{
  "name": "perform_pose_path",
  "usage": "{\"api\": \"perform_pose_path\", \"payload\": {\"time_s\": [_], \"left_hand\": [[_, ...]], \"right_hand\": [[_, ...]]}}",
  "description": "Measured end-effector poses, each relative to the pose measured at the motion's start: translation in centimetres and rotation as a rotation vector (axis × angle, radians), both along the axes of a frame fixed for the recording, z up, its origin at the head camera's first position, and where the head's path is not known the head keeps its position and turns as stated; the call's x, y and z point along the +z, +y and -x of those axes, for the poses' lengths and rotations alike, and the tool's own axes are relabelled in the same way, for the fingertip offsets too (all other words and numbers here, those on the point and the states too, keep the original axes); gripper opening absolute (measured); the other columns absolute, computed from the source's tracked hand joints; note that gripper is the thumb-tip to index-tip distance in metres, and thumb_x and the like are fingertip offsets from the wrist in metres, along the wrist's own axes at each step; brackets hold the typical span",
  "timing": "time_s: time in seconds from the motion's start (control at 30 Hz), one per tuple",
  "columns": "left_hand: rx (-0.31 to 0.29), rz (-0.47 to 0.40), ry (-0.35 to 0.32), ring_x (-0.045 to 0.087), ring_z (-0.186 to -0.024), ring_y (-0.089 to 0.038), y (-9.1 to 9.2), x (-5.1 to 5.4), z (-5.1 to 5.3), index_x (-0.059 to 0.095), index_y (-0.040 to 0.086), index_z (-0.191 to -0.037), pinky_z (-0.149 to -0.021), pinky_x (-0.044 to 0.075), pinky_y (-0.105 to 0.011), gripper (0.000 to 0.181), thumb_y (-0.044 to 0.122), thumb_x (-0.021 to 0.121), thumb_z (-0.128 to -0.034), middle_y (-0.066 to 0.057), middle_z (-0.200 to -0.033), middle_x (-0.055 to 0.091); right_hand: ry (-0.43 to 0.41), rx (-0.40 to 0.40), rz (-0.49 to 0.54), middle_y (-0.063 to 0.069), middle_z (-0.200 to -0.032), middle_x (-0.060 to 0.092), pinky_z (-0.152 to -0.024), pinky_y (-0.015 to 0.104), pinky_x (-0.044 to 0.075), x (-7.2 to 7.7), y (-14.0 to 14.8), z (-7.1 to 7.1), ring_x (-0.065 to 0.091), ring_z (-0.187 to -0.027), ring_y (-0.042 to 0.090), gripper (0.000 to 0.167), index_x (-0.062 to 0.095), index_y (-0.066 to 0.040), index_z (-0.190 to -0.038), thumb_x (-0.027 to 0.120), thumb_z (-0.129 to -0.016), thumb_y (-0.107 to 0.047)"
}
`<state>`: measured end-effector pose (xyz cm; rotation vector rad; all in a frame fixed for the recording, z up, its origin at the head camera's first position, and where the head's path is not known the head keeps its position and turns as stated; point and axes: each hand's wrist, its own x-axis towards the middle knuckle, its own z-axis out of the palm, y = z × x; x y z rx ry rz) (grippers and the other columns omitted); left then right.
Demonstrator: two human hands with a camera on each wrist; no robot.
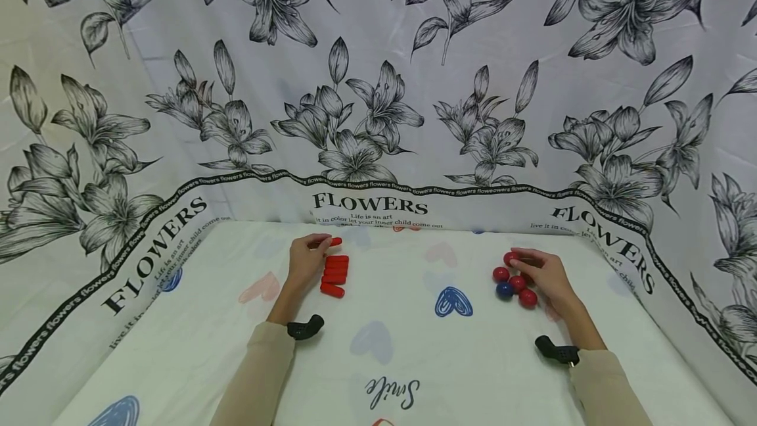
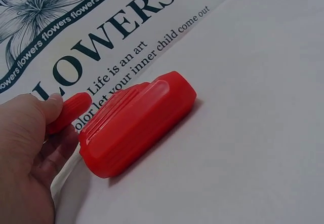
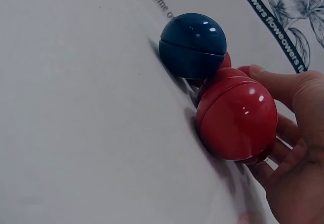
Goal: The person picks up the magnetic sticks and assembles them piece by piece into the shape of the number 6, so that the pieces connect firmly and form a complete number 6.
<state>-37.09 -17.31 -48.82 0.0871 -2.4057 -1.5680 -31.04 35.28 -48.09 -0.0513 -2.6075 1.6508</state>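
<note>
My left hand (image 1: 307,258) pinches a red piece (image 1: 336,241) beyond a column of several red blocks (image 1: 335,271); the nearest block lies slightly askew. In the left wrist view, thumb and fingers hold that small red piece (image 2: 75,108) beside the large near block (image 2: 147,122). On the right, my right hand (image 1: 550,275) has its thumb and fingertips at the farthest red ball (image 1: 510,258), gripping it. Several more red balls (image 1: 527,298) and one dark blue ball (image 1: 504,290) lie grouped beside the hand. The right wrist view shows the blue ball (image 3: 192,45) and a red ball (image 3: 238,118), which partly hide the fingers' hold.
A white cloth with printed hearts covers the table (image 1: 414,340). Behind and at both sides hangs a flower-printed curtain (image 1: 367,117). Each wrist wears a black device, one at the left wrist (image 1: 305,327) and one at the right (image 1: 557,350).
</note>
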Motion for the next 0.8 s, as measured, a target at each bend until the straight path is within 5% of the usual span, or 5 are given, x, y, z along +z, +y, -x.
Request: {"api": "perform_pose_path", "payload": {"time_s": [0.43, 0.8], "left_hand": [[-0.045, -0.067, 0.017, 0.065, -0.086, -0.023, -0.1, 0.4, -0.2, 0.069, 0.014, -0.113, -0.064, 0.051, -0.021, 0.027, 0.030, 0.062, -0.0917, -0.006, -0.108, 0.068], [-0.110, -0.160, 0.039, 0.067, -0.087, -0.027, -0.1, 0.7, -0.1, 0.068, 0.009, -0.113, -0.072, 0.055, -0.022, 0.027, 0.019, 0.068, -0.0878, -0.007, -0.110, 0.066]], "right_hand": [[-0.012, -0.027, 0.025, 0.003, -0.127, 0.059, -0.080, 0.014, 0.048, 0.8, -0.4, -0.2, 0.058, -0.101, 0.006, 0.058, 0.055, -0.019, -0.133, 0.069, -0.083, -0.045], [0.018, -0.038, -0.027, 0.009, -0.131, 0.057, -0.083, 0.011, 0.043, 2.0, -0.7, -0.6, 0.055, -0.100, -0.004, 0.053, 0.053, -0.019, -0.135, 0.064, -0.088, -0.042]]}}
